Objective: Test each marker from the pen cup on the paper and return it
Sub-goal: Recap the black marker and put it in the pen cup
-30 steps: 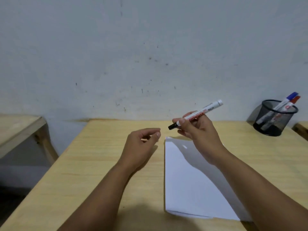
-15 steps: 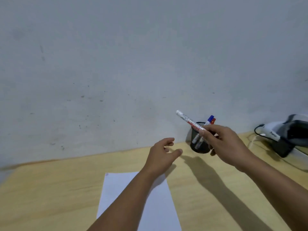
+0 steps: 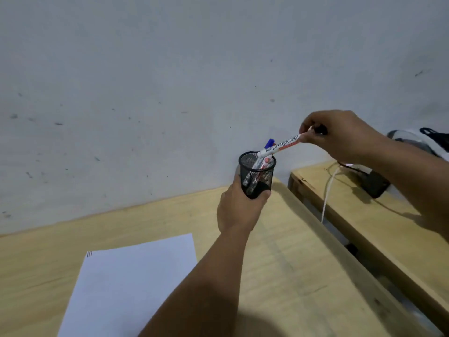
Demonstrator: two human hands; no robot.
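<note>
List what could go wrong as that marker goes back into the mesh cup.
1. The white board marker, pinched at its far end by the right hand, comes in slanted; its tip may catch the black mesh pen cup's rim.
2. It may jam against the blue-capped marker already inside.
3. The left hand grips the cup low; a push could tilt it.

Paper (image 3: 136, 280) left of pen cup (image 3: 257, 176)

Your pen cup (image 3: 257, 175) mouth is partly taken at 12 o'clock by a blue-capped marker (image 3: 269, 143), with the held marker (image 3: 279, 146) slanting in from 2 o'clock. Bare table (image 3: 286, 263) lies open at 6 o'clock; the paper (image 3: 126, 283) covers 8 o'clock. At 3 o'clock, a gap, a second table (image 3: 379, 229) and a white cable (image 3: 326, 193) bound your reach.
</note>
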